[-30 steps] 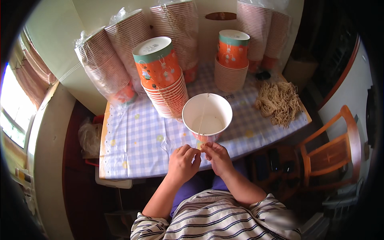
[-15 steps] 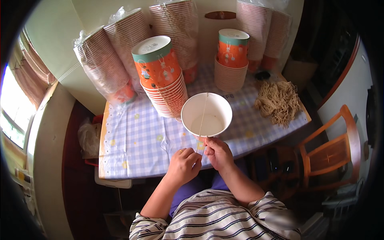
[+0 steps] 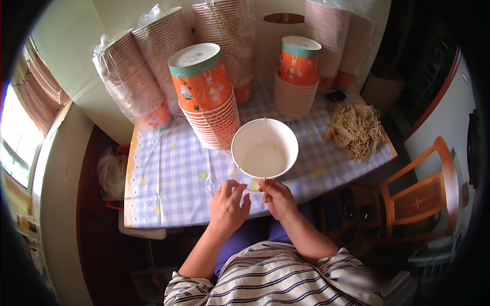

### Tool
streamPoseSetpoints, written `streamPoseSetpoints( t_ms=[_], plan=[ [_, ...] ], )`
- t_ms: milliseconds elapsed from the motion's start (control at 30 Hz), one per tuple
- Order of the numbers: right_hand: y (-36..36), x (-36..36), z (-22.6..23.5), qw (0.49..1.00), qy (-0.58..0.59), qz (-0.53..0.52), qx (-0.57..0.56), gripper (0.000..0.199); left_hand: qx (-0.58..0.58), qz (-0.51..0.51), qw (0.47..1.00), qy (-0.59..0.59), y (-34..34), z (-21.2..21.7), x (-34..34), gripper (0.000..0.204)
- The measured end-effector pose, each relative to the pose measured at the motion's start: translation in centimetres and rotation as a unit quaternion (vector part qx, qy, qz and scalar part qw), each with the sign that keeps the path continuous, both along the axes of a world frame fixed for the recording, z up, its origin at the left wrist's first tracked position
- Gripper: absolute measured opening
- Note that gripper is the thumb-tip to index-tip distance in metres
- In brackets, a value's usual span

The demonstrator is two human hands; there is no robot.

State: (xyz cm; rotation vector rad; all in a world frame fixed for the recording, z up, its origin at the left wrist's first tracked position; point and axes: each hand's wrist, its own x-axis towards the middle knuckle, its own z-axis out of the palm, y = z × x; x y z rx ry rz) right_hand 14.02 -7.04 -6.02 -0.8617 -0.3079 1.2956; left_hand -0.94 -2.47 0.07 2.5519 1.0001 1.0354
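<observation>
While both hands meet at the near edge of the surface [image 3: 168, 188], which wears a blue-and-white checked cloth with yellow dots, a white paper bucket cup [image 3: 264, 149] sits tilted just above them, its open mouth facing the camera. Pinched around a thin pale string at the cup's rim, the right hand [image 3: 277, 198] sits at about 6 o'clock from the cup and touches its lower edge. Slightly left of it, at about 7 o'clock from the cup, the left hand [image 3: 228, 205] has its fingers curled, pinching the same string; a strand of it runs across the cup's mouth.

At 10 o'clock from the cup stands a leaning stack of orange paper cups with a green band [image 3: 208, 97], close beside it. At 1 o'clock is a shorter stack of the same orange cups [image 3: 296, 76]. A loose heap of tan string pieces [image 3: 356, 130] lies at 3 o'clock, well apart. Plastic-wrapped sleeves of nested cups [image 3: 133, 81] line the far side against the wall. A wooden chair [image 3: 423, 194] stands to the right of the surface.
</observation>
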Motion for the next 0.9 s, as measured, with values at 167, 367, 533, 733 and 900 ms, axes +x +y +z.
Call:
streamPoseSetpoints(
  t_ms=[167, 367, 533, 733, 900],
  plan=[
    [0.8, 0.9, -0.5, 0.998, 0.007, 0.005, 0.066, 0.023, -0.015, -0.049, 0.994, -0.099, -0.2, -1.1, 2.3, 0.034],
    [0.2, 1.3, -0.1, 0.999, 0.045, 0.005, 0.015, 0.014, -0.116, -0.057, 0.985, -0.115, 0.2, -2.3, 3.7, 0.019],
    [-0.4, 1.1, 0.4, 1.0, 0.003, -0.005, 0.024, 0.017, -0.161, -0.05, 0.971, -0.169, -0.2, -2.7, 3.6, 0.016],
    [-0.3, 0.4, 0.5, 0.997, -0.059, -0.03, 0.038, 0.016, -0.153, -0.047, 0.975, -0.156, -0.9, -2.5, 3.6, 0.014],
    [-0.3, 0.0, 1.1, 0.994, -0.097, -0.025, 0.053, 0.014, -0.134, -0.044, 0.978, -0.152, -0.8, -2.8, 3.4, 0.016]
  ],
)
